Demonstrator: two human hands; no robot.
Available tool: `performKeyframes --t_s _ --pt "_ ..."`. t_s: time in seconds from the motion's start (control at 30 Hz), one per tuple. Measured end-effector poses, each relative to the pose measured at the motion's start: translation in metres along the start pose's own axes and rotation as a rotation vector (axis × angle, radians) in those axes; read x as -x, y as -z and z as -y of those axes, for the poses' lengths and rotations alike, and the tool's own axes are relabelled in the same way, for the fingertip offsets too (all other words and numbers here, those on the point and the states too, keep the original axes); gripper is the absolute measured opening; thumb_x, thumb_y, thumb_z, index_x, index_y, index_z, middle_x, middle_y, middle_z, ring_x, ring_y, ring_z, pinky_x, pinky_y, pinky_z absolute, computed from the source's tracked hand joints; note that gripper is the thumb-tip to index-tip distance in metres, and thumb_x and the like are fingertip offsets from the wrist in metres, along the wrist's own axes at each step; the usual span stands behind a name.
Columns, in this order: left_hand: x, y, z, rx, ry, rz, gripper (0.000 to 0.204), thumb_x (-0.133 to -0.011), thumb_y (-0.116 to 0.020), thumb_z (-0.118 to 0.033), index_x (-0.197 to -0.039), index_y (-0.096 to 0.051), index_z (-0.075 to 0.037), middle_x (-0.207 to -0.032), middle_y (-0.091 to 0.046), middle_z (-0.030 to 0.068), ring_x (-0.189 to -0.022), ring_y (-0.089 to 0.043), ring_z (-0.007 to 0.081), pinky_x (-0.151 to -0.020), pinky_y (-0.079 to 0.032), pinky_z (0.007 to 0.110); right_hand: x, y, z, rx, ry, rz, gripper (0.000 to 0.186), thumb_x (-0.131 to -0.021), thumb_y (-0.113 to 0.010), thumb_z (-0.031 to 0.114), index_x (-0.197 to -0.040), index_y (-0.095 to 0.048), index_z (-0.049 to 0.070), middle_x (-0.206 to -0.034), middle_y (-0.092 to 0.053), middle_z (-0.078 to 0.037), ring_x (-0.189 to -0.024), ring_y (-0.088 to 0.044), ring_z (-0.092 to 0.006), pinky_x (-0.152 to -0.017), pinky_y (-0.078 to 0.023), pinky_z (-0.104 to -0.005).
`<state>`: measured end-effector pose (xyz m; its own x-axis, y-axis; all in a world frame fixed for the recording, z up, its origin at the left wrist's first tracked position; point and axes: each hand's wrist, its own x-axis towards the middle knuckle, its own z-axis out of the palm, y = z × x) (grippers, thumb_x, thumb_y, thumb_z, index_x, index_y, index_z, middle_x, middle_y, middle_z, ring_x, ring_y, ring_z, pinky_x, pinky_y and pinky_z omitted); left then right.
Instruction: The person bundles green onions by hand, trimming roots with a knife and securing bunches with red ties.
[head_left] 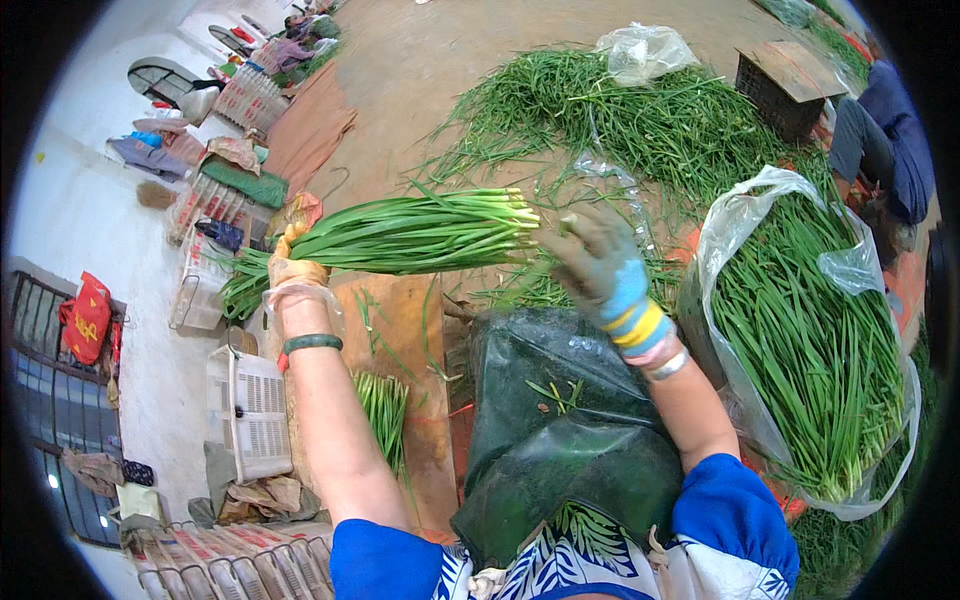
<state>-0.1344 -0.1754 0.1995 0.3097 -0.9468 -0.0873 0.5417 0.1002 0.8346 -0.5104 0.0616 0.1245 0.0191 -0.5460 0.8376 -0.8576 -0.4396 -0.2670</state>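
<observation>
A thick bunch of garlic chives [420,232] lies across in front of me, its pale cut ends to the right and its leaf tips drooping at the left. My left hand [292,262], in an orange-yellow glove, is closed round the leafy end. Just beyond the cut ends is my right hand [600,262], in a worn grey and blue glove, slightly blurred, its fingers apart. A small pale spot shows at its fingers; I cannot make out what it is. Beneath my left forearm, a smaller bundle of chives [382,410] rests on a brown board [428,350].
Dark green sheeting [560,390] covers my lap. On the right stands a clear plastic bag [715,235] full of chives. A loose heap of chives [650,125] spreads ahead, near a dark crate [775,105] and a person in navy [892,140]. White crates [255,415] line the left.
</observation>
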Motion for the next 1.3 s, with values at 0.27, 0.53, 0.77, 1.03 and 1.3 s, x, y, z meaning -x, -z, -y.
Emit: performKeyframes --t_s 0.27,0.53,0.77,1.03,1.3 --pt "0.027 -0.039 0.024 0.171 0.157 -0.002 0.014 -0.088 -0.05 -0.015 -0.083 -0.059 -0.005 -0.078 -0.063 0.0072 -0.075 -0.061 0.0199 -0.071 -0.052 0.034 -0.042 -0.03 -0.003 -0.476 0.134 0.005 0.028 -0.064 -0.068 0.012 -0.092 -0.063 0.013 -0.094 -0.06 -0.006 -0.097 -0.056 -0.0289 -0.089 -0.041 -0.0452" --pt "-0.007 -0.011 -0.019 -0.162 0.003 0.099 0.025 -0.088 -0.049 -0.011 -0.113 -0.054 -0.01 -0.102 -0.061 0.0042 -0.092 -0.058 0.0168 -0.081 -0.049 0.031 0.066 -0.035 -0.072 -0.979 -0.761 0.012 0.026 -0.08 -0.064 0.021 -0.093 -0.055 0.0 -0.08 -0.06 -0.009 -0.074 -0.057 -0.0153 -0.069 -0.047 -0.0275" --pt "-0.038 0.041 -0.027 -0.562 -0.363 0.402 0.025 -0.09 -0.046 -0.023 -0.107 -0.059 -0.01 -0.104 -0.062 0.0045 -0.097 -0.056 0.0158 -0.089 -0.045 0.031 0.032 -0.056 -0.028 -1.509 -1.159 0.19 0.058 -0.076 -0.065 0.027 -0.128 -0.046 0.011 -0.123 -0.051 -0.006 -0.115 -0.045 -0.0208 -0.093 -0.039 -0.0405" --pt "0.029 -0.026 -0.004 -0.178 0.017 0.198 0.015 -0.089 -0.05 -0.014 -0.1 -0.059 -0.008 -0.095 -0.063 0.0031 -0.087 -0.059 0.0139 -0.077 -0.05 0.027 0.025 -0.101 -0.021 -1.573 -1.035 0.117 0.042 -0.077 -0.064 0.017 -0.117 -0.054 0.009 -0.104 -0.06 -0.003 -0.095 -0.057 -0.0177 -0.078 -0.048 -0.0362" --pt "0.058 -0.043 -0.011 -0.527 -0.115 0.117 0.017 -0.088 -0.053 -0.015 -0.104 -0.059 -0.014 -0.099 -0.062 0.0017 -0.087 -0.058 0.0143 -0.075 -0.05 0.027 0.071 -0.085 -0.036 -1.746 -0.914 -0.082 0.02 -0.076 -0.058 0.002 -0.095 -0.063 -0.002 -0.089 -0.065 -0.011 -0.081 -0.062 -0.0192 -0.078 -0.048 -0.0302"
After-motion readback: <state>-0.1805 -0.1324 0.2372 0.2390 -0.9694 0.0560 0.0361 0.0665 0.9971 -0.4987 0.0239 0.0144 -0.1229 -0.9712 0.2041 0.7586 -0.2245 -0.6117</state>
